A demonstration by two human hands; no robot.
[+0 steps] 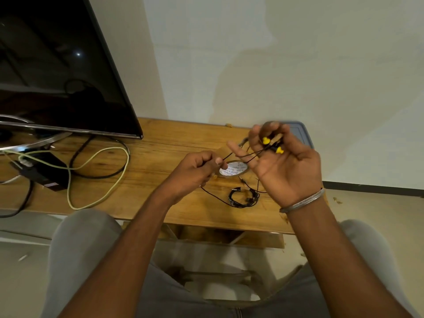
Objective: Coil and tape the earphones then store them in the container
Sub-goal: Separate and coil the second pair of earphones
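I hold the earphones (266, 141) above the surface (160, 157): right hand (286, 171) grip half curled on the yellow buds with loops across its palm, left hand (195, 171) grip pinching the cord. Pull too hard, I judge, and the loops slip off; the trailing end could snag the coiled set (243, 198) below

Soft, even indoor light falls on my table (160, 143), with faint shadows on the far wall (252, 65). A small glare dot marks the dark screen (57, 72) far left. My right hand (286, 166) looks slightly blurred, and straight lines bow at the edges.
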